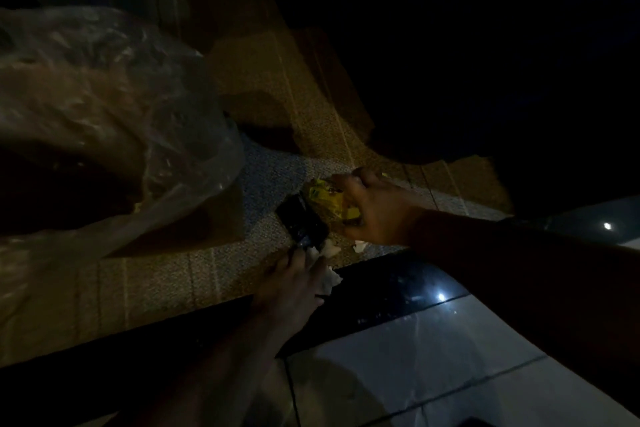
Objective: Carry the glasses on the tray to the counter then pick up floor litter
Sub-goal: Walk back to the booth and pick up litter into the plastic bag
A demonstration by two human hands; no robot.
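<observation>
Litter lies on a speckled woven carpet in very dim light. Items seen: a crumpled yellow wrapper, a dark glossy wrapper just beside it on its left, and white paper scraps nearer the camera.

Right hand: reaches in from the right edge, fingers curled down and clenched around the yellow wrapper, which rests on or just above the carpet; cannot tell which. Forearm is in deep shadow.

Left hand: comes up from the bottom of the view, fingers extended toward the near end of the dark glossy wrapper and lying over the white paper scraps. Fingertips meet the wrapper's lower edge; whether they pinch it cannot be told, too dark and blurred.

Clear plastic bag: fills the left side, close to the camera, crinkled, contents not distinguishable.

Carpet edge ends at a dark band, then pale glossy floor tiles with two small light reflections. Upper right is black, nothing resolvable.
</observation>
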